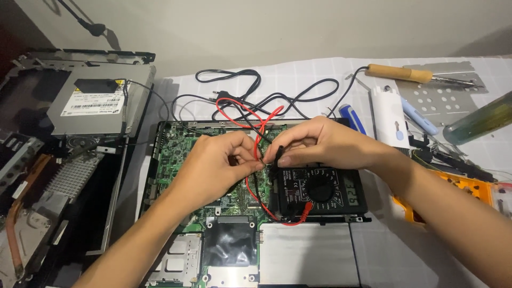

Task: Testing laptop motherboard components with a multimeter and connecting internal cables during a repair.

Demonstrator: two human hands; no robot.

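Observation:
My left hand [216, 162] pinches a thin red-wired probe tip over the green circuit board [176, 146] of an opened laptop. My right hand [320, 143] grips a black probe [277, 154] just beside it, fingertips nearly touching the left hand's. A black multimeter [320, 189] with a round dial and a small lit display lies on the board under my right hand. Red [242, 109] and black leads [250, 184] loop from it across the board.
A dismantled chassis with an optical drive [96, 101] and heatsink [69, 173] lies at left. A wooden-handled soldering iron [405, 73], a perforated metal plate [442, 98], a white bottle [388, 114], blue-handled tools [353, 118] and an orange case [469, 186] sit at right on the white cloth.

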